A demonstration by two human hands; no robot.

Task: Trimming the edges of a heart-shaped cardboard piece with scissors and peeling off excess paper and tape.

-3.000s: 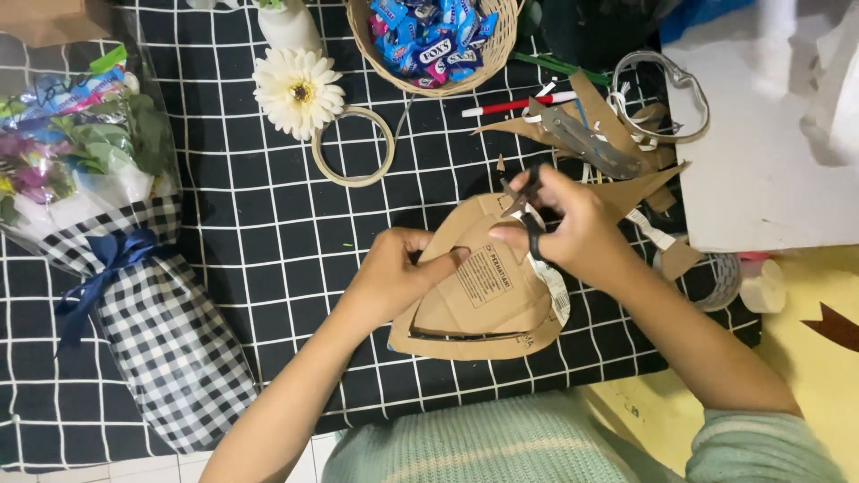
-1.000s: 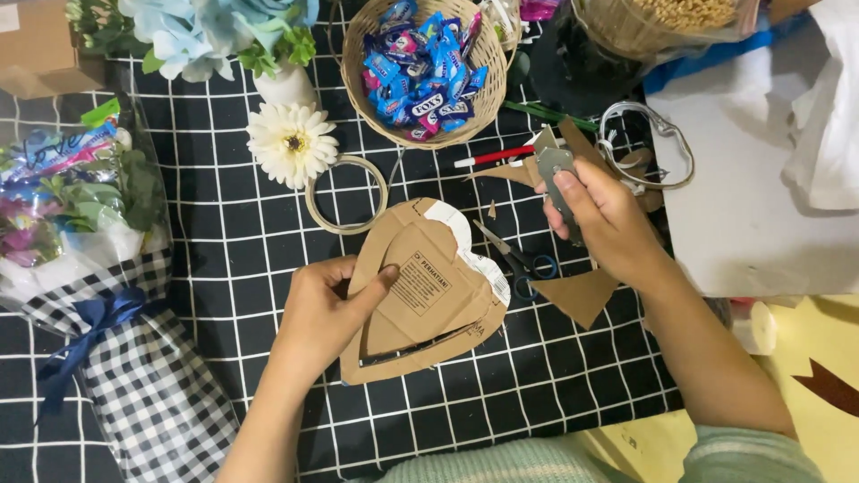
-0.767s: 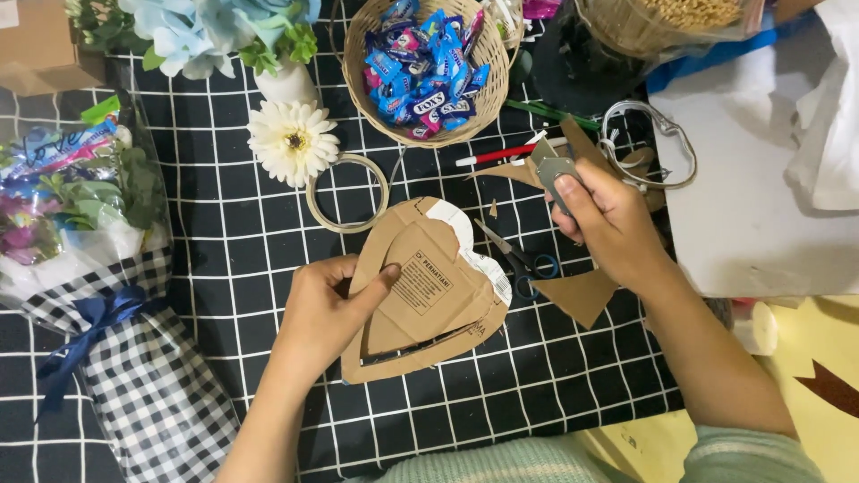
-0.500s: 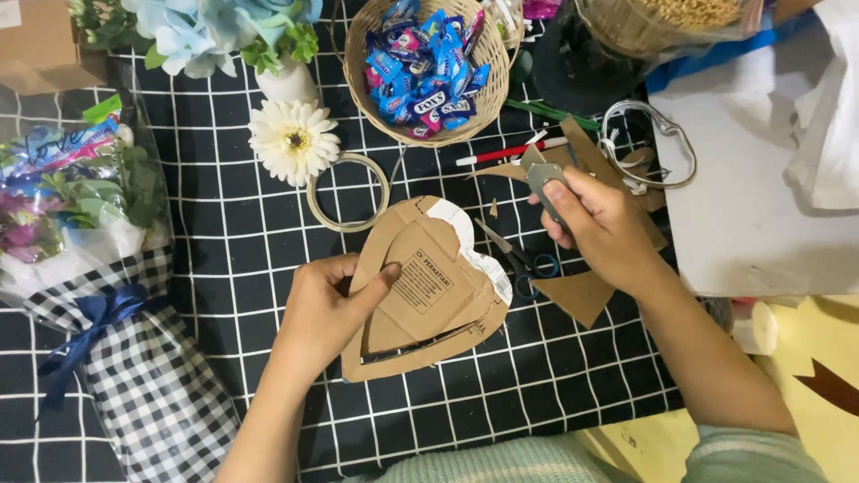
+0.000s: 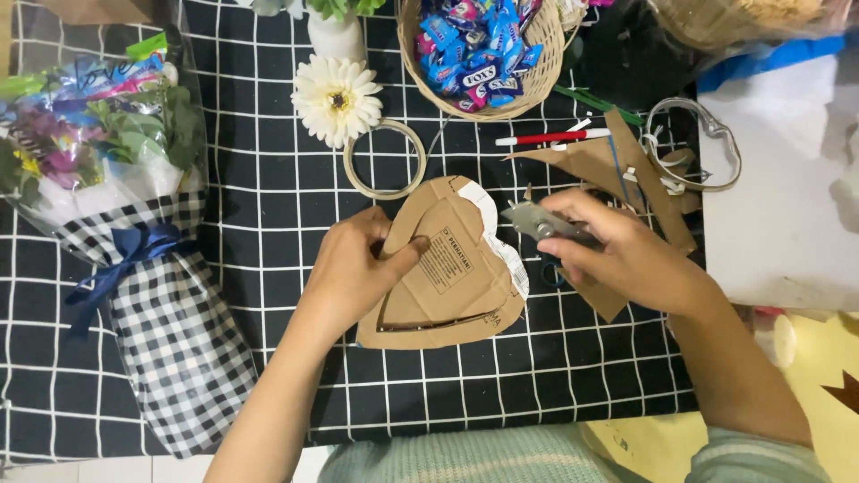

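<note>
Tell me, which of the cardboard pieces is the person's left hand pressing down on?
The big heart-shaped cardboard piece in the middle of the checked cloth, under the left hand. The other pieces, the angular cardboard offcuts, lie untouched further right, beyond the right hand.

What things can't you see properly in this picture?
Head view only:
- Grey metal tool: mostly covered by the right hand, so its kind is unclear.
- Dark scissors: mostly hidden under that hand.
- Woven basket of wrapped sweets: cut off by the top edge.
- Brown heart-shaped cardboard piece: left side hidden under the left hand.
</note>
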